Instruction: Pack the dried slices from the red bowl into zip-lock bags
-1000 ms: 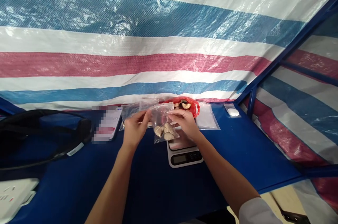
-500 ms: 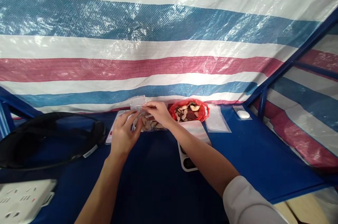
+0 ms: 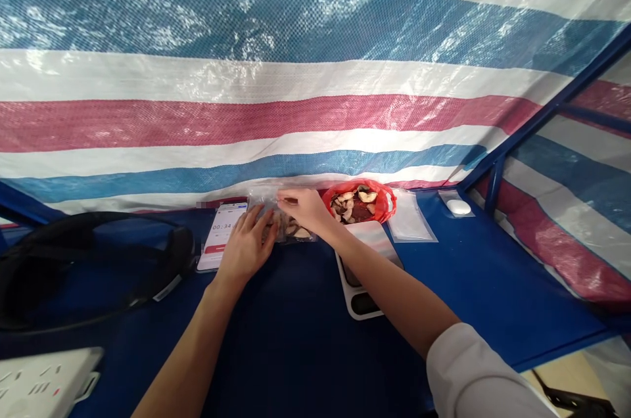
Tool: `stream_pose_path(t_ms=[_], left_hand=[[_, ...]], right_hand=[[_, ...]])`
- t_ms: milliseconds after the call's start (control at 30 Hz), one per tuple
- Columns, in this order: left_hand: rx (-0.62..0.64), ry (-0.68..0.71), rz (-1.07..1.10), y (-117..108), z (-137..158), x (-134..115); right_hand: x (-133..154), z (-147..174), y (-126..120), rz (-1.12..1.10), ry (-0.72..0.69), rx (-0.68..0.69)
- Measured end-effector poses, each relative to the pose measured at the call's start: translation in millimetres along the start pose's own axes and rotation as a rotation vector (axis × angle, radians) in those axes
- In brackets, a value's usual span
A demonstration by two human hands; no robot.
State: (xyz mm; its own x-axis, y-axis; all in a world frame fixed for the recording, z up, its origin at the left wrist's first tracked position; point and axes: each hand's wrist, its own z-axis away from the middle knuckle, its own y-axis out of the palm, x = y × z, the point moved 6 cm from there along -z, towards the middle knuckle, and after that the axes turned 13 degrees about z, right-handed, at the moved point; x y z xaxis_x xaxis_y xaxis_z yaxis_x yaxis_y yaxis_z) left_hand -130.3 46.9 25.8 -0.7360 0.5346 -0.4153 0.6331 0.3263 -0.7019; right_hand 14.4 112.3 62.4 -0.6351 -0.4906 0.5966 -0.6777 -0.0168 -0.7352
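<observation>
The left hand (image 3: 246,244) lies palm down, its fingers spread and not closed, over clear plastic bags (image 3: 265,196); probably this flat pressing is to steady the slippery film. The right hand (image 3: 306,209) has its fingertips drawn together near the upper edge of the film; I cannot tell whether they pinch it. Just below, at seven o'clock, dried pieces (image 3: 298,231) show through the plastic. At three o'clock is a red bag (image 3: 386,206), mouth wide, seemingly for easy reaching. The scale (image 3: 374,238) lies at four o'clock, partly hidden by the right forearm (image 3: 394,286). Nine o'clock from the left hand, a phone (image 3: 219,235) lies face up, perhaps for reading its timer.
</observation>
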Motion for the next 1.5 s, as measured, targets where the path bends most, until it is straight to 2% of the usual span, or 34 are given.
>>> stream_pose_path(t_ms=[133, 267, 367, 600, 700, 833, 967, 1100, 1200, 1367, 1500], left_hand=[[0.012, -0.008, 0.01, 9, 1, 4], [0.018, -0.015, -0.019, 14, 0, 2], [-0.007, -0.041, -0.052, 16, 0, 1], [-0.026, -0.058, -0.098, 19, -4, -1], [-0.052, -0.074, -0.151, 16, -5, -7], [-0.112, -0.026, -0.184, 9, -3, -30], [-0.101, 0.084, -0.144, 12, 2, -64], [-0.055, 0.148, -0.133, 23, 10, -94], [-0.012, 0.149, -0.132, 35, 17, -107], [0.111, 0.145, -0.13, 57, 33, -111], [0.196, 0.08, -0.154, 67, 42, -103]], right_hand=[[4, 32, -11, 0.291, -0.061, -0.011], [8, 56, 2, 0.469, -0.273, 0.069], [2, 60, 9, 0.556, -0.355, 0.077], [-4, 54, 6, 0.643, -0.418, 0.098], [-1, 56, 0, 0.642, -0.441, 0.043], [-1, 67, -17, 0.572, -0.445, -0.068], [-10, 92, -41, 0.516, -0.48, -0.143], [-34, 124, -75, 0.465, -0.408, -0.231], [-64, 150, -102, 0.453, -0.322, -0.252], [-127, 194, -140, 0.479, -0.102, -0.281], [-159, 214, -143, 0.603, -0.005, -0.189]])
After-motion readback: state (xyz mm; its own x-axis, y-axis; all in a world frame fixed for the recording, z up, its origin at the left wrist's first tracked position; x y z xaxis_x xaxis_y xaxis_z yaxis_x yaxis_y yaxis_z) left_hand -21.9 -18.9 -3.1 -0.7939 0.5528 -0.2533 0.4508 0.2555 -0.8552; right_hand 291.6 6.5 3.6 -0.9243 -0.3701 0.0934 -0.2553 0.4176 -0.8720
